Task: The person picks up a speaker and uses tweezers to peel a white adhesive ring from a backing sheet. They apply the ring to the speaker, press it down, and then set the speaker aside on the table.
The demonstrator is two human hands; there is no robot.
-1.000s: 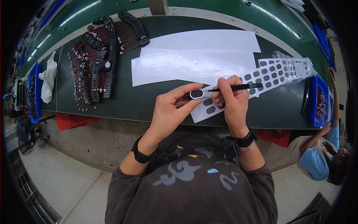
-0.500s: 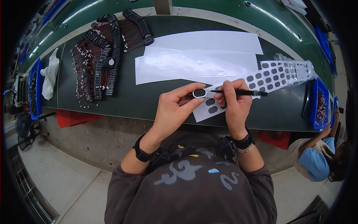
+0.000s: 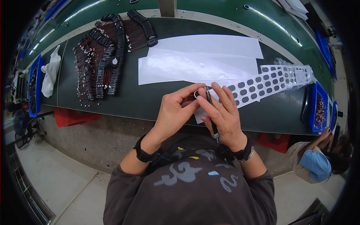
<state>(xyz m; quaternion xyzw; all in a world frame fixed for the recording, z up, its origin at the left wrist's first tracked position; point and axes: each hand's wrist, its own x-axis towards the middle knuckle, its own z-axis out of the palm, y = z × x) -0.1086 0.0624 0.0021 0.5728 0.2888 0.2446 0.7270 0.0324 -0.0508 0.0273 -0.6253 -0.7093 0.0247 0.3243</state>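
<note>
I'm pinching a small black oval part (image 3: 196, 94) in my left hand (image 3: 176, 112) above the tabletop's near edge, my right hand (image 3: 221, 112) gripping a slim black pen-like tool (image 3: 211, 114); next, I reckon, comes careful pad placement.

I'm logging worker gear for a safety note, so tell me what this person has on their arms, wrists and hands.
Both hands are bare, no gloves. The left hand has a black band, watch-like, at its wrist. The right hand has a black band plus a thin light bracelet at its wrist. Dark grey sleeves are pushed up the forearms.
</note>
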